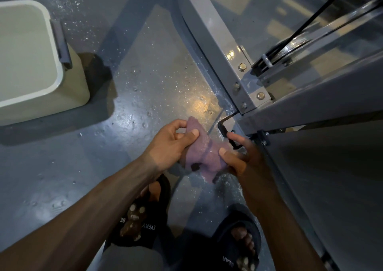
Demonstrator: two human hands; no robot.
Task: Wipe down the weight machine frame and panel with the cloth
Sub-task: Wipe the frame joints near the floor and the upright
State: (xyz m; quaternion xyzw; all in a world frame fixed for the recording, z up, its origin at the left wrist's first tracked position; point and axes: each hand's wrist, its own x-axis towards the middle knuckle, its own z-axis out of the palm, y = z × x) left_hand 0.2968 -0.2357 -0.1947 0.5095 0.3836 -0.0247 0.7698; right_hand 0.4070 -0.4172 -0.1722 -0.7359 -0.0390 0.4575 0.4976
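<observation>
Purple cloth [204, 154] bunched, damp, gripped between left hand [167, 144], right hand [240, 156].

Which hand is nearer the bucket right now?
Left. The left hand holds the cloth on the bucket side; the right hand holds its other end, beside the machine frame.

Both forearms are bare to the edge of view, with no sleeves, watch or rings on the left hand [169, 144] or the right hand [241, 156]. The feet wear dark open-toed slides. The left slide [143, 219] carries white lettering reading "EVERY" and a brown bear-shaped charm with pale dots. The right slide [240, 237] shows white letters and a similar charm near its toe.
</observation>
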